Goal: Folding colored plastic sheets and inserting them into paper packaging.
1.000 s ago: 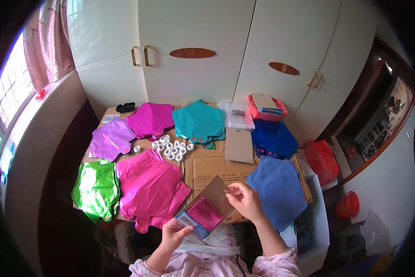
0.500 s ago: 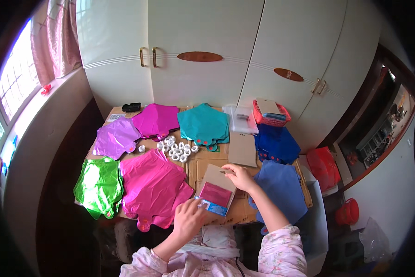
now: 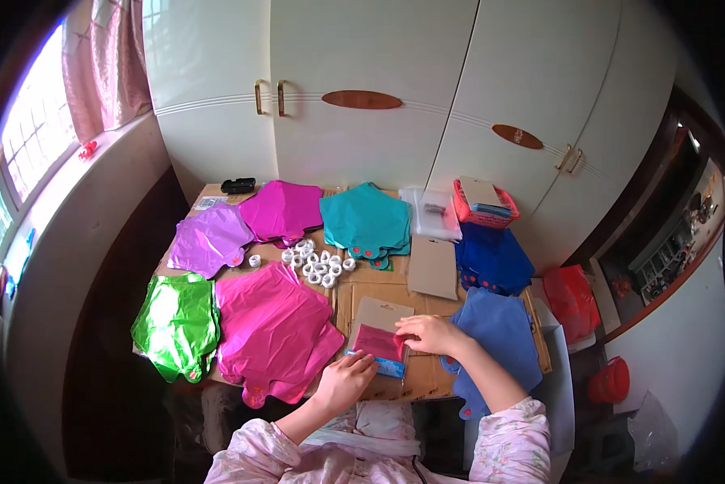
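Flat at the near middle of the cardboard-covered table lies a packet point(image 3: 378, 343): a tan card with a hang hole at the top, a folded pink foil piece over its middle, and a blue strip along the bottom. My left hand point(image 3: 347, 382) is closed at its lower left edge, fingertips by the blue strip. From the right, my right hand point(image 3: 431, 333) pinches the edge beside the pink foil, its fingertips partly hidden. A stack of large pink foil balloons point(image 3: 273, 327) spreads left of the packet. Blue-grey foil balloons point(image 3: 498, 347) lie under my right forearm.
Several white ribbon rolls point(image 3: 322, 268) sit mid-table. Around them lie green point(image 3: 177, 323), lilac point(image 3: 209, 239), magenta point(image 3: 282, 210), teal point(image 3: 365, 216) and dark blue foil balloons point(image 3: 491, 260). Tan cards point(image 3: 433, 266), clear bags point(image 3: 427, 206) and a red basket point(image 3: 503, 208) stand back right.
My right hand has moved from the card's top down to the right edge by the pink foil. My left hand has come down onto the packet's lower left edge.
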`<state>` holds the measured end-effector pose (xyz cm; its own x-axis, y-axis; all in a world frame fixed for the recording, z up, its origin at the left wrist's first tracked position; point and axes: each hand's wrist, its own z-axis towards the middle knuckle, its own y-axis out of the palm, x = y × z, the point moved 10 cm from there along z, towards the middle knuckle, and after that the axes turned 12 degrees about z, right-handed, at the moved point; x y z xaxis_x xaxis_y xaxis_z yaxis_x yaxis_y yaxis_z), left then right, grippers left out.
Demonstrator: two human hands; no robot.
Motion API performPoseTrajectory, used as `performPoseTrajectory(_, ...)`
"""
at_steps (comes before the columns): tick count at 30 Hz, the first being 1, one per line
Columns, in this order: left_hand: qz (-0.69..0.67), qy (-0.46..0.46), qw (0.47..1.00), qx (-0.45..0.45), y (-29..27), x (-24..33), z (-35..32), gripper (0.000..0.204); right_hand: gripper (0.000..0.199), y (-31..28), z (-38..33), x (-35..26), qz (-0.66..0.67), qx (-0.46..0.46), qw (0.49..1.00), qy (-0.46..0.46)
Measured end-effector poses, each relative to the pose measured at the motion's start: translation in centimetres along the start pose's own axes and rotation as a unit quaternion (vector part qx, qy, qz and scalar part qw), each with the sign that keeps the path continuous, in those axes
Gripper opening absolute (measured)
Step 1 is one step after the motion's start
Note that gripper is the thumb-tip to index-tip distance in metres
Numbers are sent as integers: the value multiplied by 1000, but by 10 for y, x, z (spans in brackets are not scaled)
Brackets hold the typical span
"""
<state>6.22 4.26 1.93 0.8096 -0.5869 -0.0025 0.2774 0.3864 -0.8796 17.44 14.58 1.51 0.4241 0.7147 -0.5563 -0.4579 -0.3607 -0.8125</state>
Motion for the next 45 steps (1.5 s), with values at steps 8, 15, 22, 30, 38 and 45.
performPoseTrajectory(8, 11, -23, 999, -26, 4, 5, -1, 30, 9, 3, 31, -3, -55, -4, 998, -7)
performPoseTrajectory(15, 37, -43, 998, -35, 14, 16, 6, 34, 10, -18, 104, 31, -28, 150, 987, 56)
performPoseTrajectory(22, 24, -37, 999, 0, 5, 12, 4, 30, 13, -61, 95, 113, -165, 233, 945, 160)
performPoseTrajectory(30, 7, -29, 998, -50, 5, 10, 16, 21, 20, -56, 89, 135, -150, 88, 980, 91)
performPoseTrajectory(38, 13, 58, 992, -107, 17, 8, 27, 21, 10, -25, 114, 88, -406, -105, 900, -120)
performPoseTrajectory(45, 83, 83, 985, -129, 27, 15, 22, 30, 6, -62, 77, -3, -263, 70, 948, -166)
